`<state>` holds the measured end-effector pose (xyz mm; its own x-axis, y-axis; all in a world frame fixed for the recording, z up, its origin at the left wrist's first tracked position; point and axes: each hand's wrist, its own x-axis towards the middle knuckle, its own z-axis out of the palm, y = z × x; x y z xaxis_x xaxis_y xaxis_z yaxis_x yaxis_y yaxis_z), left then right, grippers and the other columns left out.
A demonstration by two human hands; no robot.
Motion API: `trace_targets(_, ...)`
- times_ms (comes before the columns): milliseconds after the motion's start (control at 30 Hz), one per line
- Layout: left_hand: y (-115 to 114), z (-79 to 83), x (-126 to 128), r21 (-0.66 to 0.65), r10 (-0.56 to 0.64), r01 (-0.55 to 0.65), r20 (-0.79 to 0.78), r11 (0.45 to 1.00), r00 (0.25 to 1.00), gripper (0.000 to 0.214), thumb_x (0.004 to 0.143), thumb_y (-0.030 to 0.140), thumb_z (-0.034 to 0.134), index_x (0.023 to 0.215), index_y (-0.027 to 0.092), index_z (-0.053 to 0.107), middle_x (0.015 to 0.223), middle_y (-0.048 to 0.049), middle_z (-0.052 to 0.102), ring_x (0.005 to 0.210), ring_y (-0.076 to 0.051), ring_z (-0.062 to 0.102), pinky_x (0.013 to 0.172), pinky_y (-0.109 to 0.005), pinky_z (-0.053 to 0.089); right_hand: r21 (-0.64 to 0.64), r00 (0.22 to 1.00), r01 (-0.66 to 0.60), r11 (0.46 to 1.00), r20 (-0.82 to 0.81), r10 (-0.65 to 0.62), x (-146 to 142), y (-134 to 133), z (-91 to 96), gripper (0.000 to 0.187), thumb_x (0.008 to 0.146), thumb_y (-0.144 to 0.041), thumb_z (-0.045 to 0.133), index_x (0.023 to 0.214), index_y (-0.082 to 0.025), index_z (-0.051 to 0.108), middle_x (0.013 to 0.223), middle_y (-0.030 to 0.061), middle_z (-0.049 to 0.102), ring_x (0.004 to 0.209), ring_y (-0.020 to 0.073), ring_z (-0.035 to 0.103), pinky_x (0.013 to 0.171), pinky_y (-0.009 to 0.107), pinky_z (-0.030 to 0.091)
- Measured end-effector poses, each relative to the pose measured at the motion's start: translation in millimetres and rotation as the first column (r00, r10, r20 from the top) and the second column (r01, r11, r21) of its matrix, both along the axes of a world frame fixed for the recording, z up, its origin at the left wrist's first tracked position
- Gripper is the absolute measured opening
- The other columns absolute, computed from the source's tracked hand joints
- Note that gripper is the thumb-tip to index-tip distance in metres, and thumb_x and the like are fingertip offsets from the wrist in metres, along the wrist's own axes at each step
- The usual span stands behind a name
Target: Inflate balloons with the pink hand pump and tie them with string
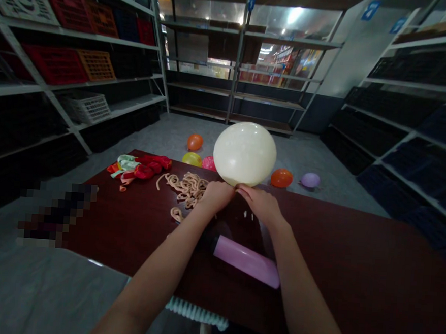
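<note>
A large inflated white balloon [245, 153] stands out over the far edge of the dark red table. At its lower end my left hand [221, 195] and my right hand [257, 200] meet, fingers closed together on the neck, which they mostly hide. Between my forearms a pink hand pump [247, 261] with a black end lies on the tabletop. Left of my left hand is a loose heap of tan cords or long uninflated balloons [189, 187]; I cannot tell which. Farther left lies a pile of uninflated red, orange and pale green balloons [141, 166].
On the floor past the table [335, 246] lie an orange balloon [194, 142], a yellow one [192, 158], a pink one [208, 162], another orange one [282, 177] and a purple one [309, 180]. Shelves with crates [96, 65] line the left; racks [233, 94] stand behind.
</note>
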<state>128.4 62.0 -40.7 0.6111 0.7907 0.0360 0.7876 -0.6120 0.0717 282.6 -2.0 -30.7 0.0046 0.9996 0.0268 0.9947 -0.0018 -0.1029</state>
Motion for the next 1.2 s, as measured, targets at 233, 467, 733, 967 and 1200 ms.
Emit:
trace_targets(233, -0.3, -2.3, 1.2, 0.087, -0.130, 0.126, 0.037, 0.988, 0.991, 0.036, 0.106, 0.028, 0.048, 0.113, 0.007, 0.077, 0.102, -0.0234, 0.076, 0.098, -0.030, 0.076, 0.091, -0.040, 0.059, 0.158, 0.949, -0.011, 0.987, -0.310, 0.060, 15.3, 9.6, -30.4, 0.033, 0.104, -0.040, 0.049, 0.123, -0.033, 0.075, 0.132, 0.0086, 0.064, 0.109, 0.0258, 0.067, 0.090, 0.040, 0.054)
trace_targets(467, -11.0, 13.0, -11.0, 0.088, -0.203, 0.194, 0.108, 0.977, 0.973, 0.046, 0.109, 0.042, 0.042, 0.120, 0.011, 0.073, 0.104, -0.0201, 0.077, 0.097, -0.031, 0.075, 0.085, -0.038, 0.056, 0.352, 0.721, 0.027, 0.936, -0.656, 0.226, 26.8, 26.9, -48.7, 0.024, 0.094, -0.041, 0.061, 0.095, -0.025, 0.079, 0.100, 0.0071, 0.063, 0.094, 0.0227, 0.061, 0.089, 0.043, 0.055)
trace_targets(733, -3.0, 10.8, -27.5, -0.006, -0.240, 0.281, 0.502, 0.960, 0.831, 0.041, 0.105, 0.045, 0.054, 0.086, 0.017, 0.077, 0.080, -0.0073, 0.076, 0.083, -0.019, 0.073, 0.076, -0.026, 0.050, 0.293, 0.530, 0.075, 0.953, -0.822, 0.210, 18.9, 16.6, -41.0, 0.025, 0.085, -0.048, 0.070, 0.093, -0.025, 0.076, 0.097, 0.0050, 0.060, 0.088, 0.0209, 0.061, 0.074, 0.038, 0.058)
trace_targets(967, 4.4, 11.4, -35.1, -0.312, -0.101, 0.462, 0.730, 0.830, 0.676, 0.028, 0.104, 0.033, 0.057, 0.109, 0.016, 0.080, 0.076, -0.0051, 0.077, 0.064, -0.014, 0.067, 0.068, -0.025, 0.052, 0.291, 0.434, 0.105, 0.951, -0.874, 0.219, 17.7, 13.3, -31.2, 0.035, 0.082, -0.059, 0.073, 0.089, -0.025, 0.075, 0.098, 0.0046, 0.063, 0.084, 0.0183, 0.063, 0.068, 0.033, 0.058)
trace_targets(1200, 20.2, -2.5, -58.0, -0.155, -0.157, 0.247, 0.440, 0.957, 0.884, 0.029, 0.093, 0.009, 0.062, 0.110, 0.022, 0.081, 0.107, -0.0063, 0.077, 0.100, -0.020, 0.069, 0.092, -0.032, 0.051, 0.200, 0.225, 0.285, 0.937, -0.965, 0.138, 28.4, 9.1, -31.1, 0.045, 0.074, -0.066, 0.076, 0.092, -0.025, 0.070, 0.090, 0.0006, 0.067, 0.076, 0.0142, 0.062, 0.062, 0.028, 0.056)
